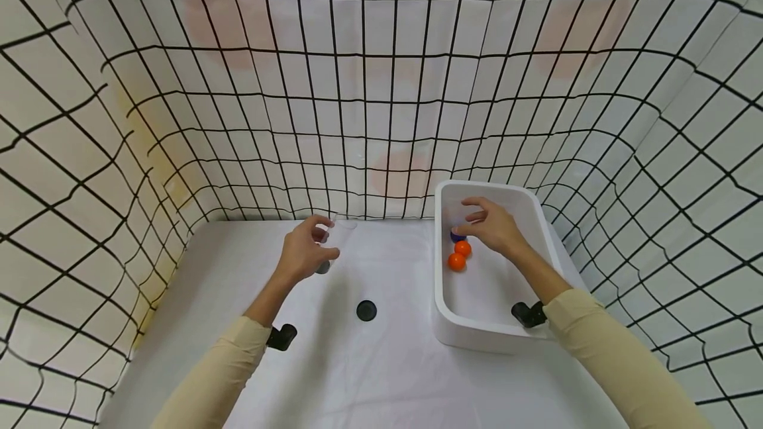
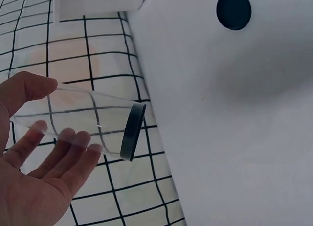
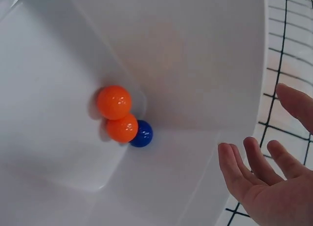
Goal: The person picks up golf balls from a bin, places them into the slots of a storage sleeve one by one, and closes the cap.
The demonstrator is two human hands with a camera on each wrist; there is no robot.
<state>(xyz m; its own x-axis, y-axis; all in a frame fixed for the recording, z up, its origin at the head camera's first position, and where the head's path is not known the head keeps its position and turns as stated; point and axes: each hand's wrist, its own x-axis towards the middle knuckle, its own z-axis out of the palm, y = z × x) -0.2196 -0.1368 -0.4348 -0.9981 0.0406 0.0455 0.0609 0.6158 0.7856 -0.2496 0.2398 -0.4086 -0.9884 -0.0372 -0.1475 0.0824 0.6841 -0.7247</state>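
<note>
My left hand (image 1: 303,251) grips a clear plastic tube (image 2: 105,113), with the thumb on one side and the fingers on the other. A black cap (image 2: 133,133) closes the tube's lower end, which tilts down toward the table in the head view. Over the white bin (image 1: 439,270), my right hand (image 1: 493,225) has its fingers loosely bent and nothing between them. Beneath it, a blue ball (image 3: 142,134) lies in a corner of the bin. Two orange balls sit beside it, one orange ball (image 3: 122,127) against the blue one and another orange ball (image 3: 114,102) farther along.
A loose black round cap (image 1: 366,310) lies on the white table (image 1: 393,382), left of the bin. Black netting (image 1: 393,95) in front of white sheeting rises behind the table and along both sides. The bin's raised walls surround the balls.
</note>
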